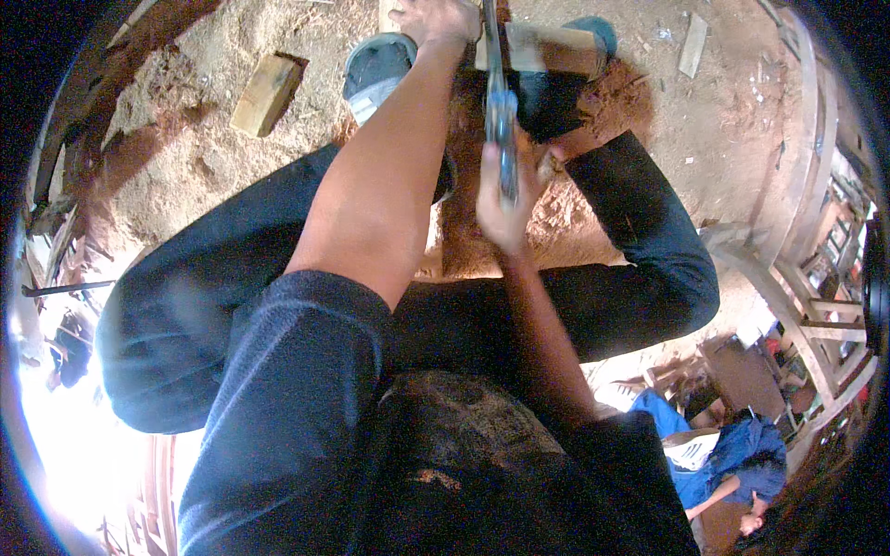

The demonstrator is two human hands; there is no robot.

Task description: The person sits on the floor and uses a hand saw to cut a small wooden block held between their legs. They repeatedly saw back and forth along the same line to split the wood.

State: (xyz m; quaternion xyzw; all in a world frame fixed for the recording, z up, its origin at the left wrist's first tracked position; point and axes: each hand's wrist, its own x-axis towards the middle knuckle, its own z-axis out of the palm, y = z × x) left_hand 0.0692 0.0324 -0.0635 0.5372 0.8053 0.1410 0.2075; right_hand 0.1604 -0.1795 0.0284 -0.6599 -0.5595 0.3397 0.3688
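My right hand [505,199] is wrapped round the blue handle of a handsaw [502,120], whose long thin blade is seen edge-on and runs off the upper edge. At the top, my left hand [436,20] is closed over a piece of wood, mostly hidden under the palm and cut off by the picture's edge. Just right of the blade lies a pale wooden board [561,51], reaching to my right foot [596,33]. My left foot [378,69] rests below the left hand. The blade's contact with the wood cannot be made out.
A short wood block [267,94] lies on the dusty ground to the left. A thin offcut [692,44] is at the upper right. Wooden frames [830,320] stand along the right side. Another person in blue [732,463] sits at the lower right.
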